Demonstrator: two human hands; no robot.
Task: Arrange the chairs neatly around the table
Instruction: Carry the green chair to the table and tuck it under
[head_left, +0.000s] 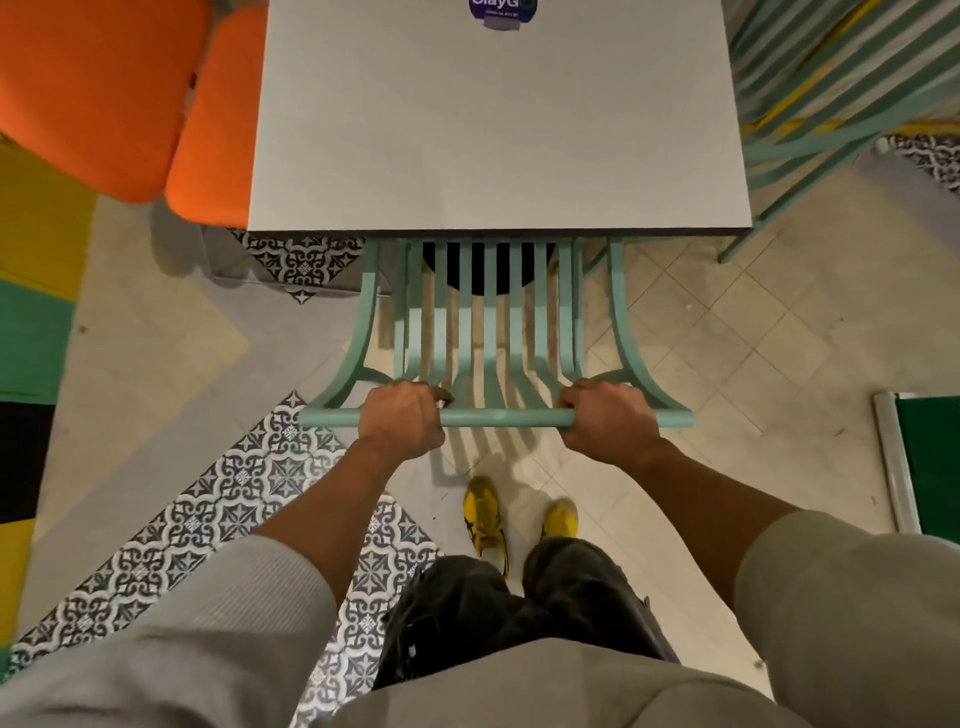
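Note:
A mint-green slatted chair (493, 332) stands in front of me, its seat partly tucked under the near edge of a light grey square table (498, 130). My left hand (400, 418) is closed around the chair's top rail left of centre. My right hand (605, 418) grips the same rail right of centre. The front of the chair's seat is hidden beneath the tabletop.
Two orange cushioned seats (104, 93) sit along the table's left side. Another mint-green slatted chair (831, 104) stands at the right. A green panel with a metal frame (930, 457) leans at the far right. My yellow shoes (519, 514) stand on the tiled floor.

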